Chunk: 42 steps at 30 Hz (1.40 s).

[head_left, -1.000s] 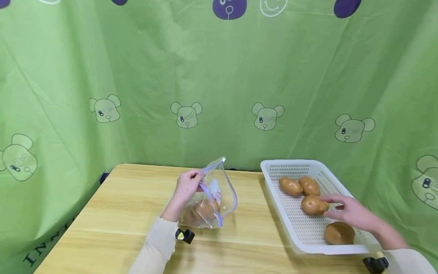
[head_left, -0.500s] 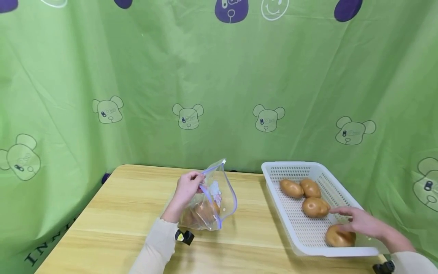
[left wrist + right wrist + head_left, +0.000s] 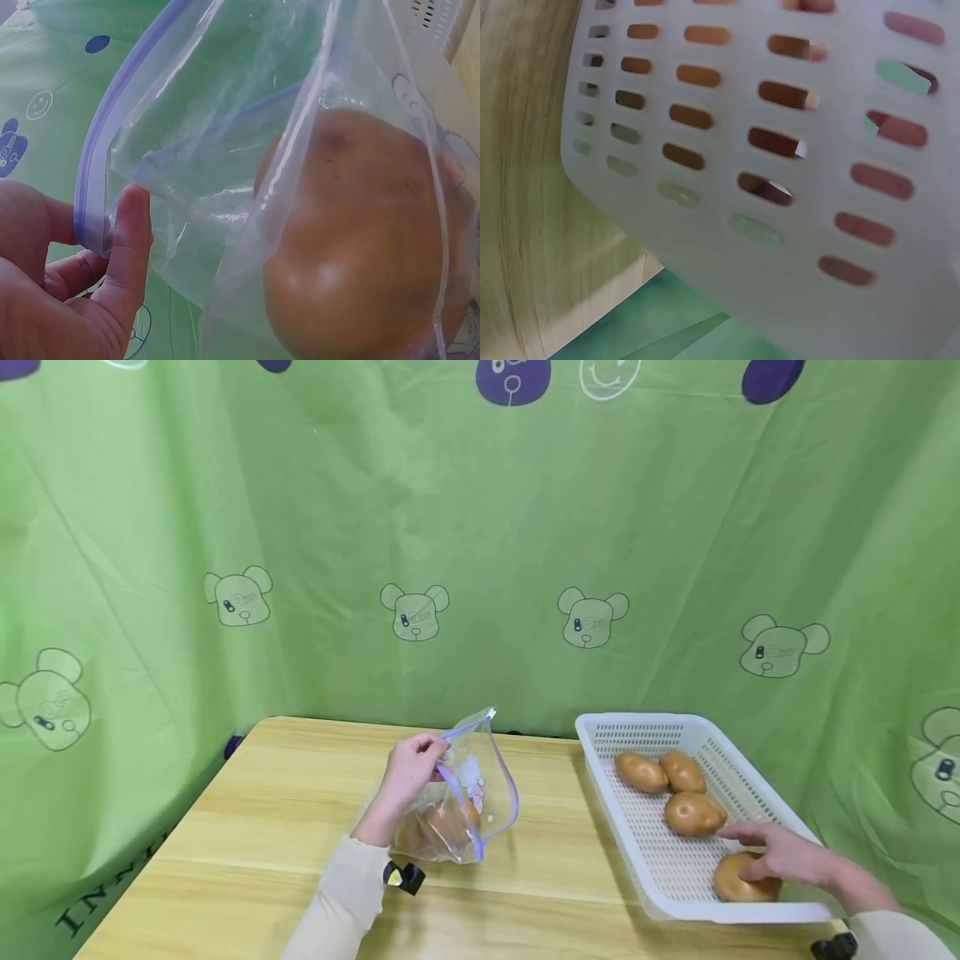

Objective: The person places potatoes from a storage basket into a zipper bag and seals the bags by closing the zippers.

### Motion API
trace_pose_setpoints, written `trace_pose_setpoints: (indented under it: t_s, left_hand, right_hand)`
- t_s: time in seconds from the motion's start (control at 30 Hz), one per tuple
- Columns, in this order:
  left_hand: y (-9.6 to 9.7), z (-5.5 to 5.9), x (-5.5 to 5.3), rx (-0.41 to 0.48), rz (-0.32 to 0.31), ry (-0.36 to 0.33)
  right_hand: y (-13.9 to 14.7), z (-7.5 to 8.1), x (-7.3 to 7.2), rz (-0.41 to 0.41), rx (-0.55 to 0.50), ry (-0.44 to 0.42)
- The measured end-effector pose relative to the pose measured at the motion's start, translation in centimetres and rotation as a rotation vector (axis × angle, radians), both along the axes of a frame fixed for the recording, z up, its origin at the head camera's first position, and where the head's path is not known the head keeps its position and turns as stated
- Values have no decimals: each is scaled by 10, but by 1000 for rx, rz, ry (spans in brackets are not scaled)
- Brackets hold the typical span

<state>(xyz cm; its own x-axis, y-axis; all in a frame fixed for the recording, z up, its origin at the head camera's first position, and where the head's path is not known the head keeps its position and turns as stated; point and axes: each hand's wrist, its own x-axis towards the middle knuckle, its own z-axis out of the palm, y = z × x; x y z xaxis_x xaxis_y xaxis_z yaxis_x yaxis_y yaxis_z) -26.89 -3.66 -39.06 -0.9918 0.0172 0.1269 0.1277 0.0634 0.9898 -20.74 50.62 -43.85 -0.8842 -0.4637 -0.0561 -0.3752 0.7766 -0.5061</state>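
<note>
While my left hand (image 3: 410, 768) pinches the bag (image 3: 493, 806), the potato (image 3: 731, 880) at the near edge of the basket (image 3: 720, 911) lies beneath my right hand (image 3: 791, 853), fingers apart.

one basket (image 3: 738, 912), four potatoes (image 3: 693, 814) inside, one bag (image 3: 472, 785)

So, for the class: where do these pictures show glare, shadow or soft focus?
Head: highlights on the potatoes in the basket, and a shadow on the table beside the left sleeve; left wrist: white glare streaks on the clear resealable bag; right wrist: the basket's perforated wall looks slightly blurred.
</note>
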Motion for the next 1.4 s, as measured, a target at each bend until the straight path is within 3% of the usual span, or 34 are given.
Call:
trace_pose_setpoints:
  t_s: [0.43,0.83,1.2,1.4]
  left_hand:
    - [1,-2,-2,14,-8,0]
    - [1,-5,-3,1,0,9]
    - [3,-5,-3,4,10,12]
    - [4,-5,-3,6,8,13]
  right_hand:
    - [6,-8,-1,100,-92,-15]
    - [3,-6,0,107,-144,-194]
    - [-3,-11,4,70,-8,-72]
    - [-8,-12,3,47,-22,-99]
